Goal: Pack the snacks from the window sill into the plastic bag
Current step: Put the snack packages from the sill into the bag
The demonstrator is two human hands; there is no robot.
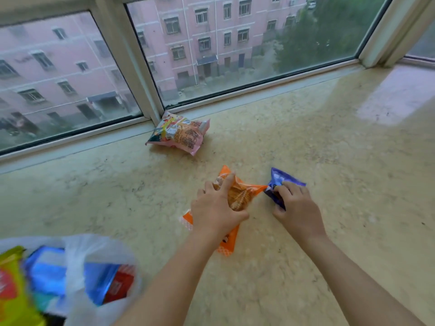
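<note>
On the marble window sill (306, 142) lies an orange snack packet (242, 194) with a clear window showing a pastry. My left hand (216, 208) grips it from above, fingers curled round its middle. Just to the right, my right hand (296, 205) pinches a small purple snack packet (280, 180) at its near end. A pink and multicoloured snack packet (181, 134) lies farther back against the window frame, untouched. The white plastic bag (77, 260) sits at the lower left, holding blue, red and yellow-green packets.
The window frame (131, 67) and glass run along the back of the sill. The sill surface extends to the right into a corner, with a bright reflection (395, 95) on it.
</note>
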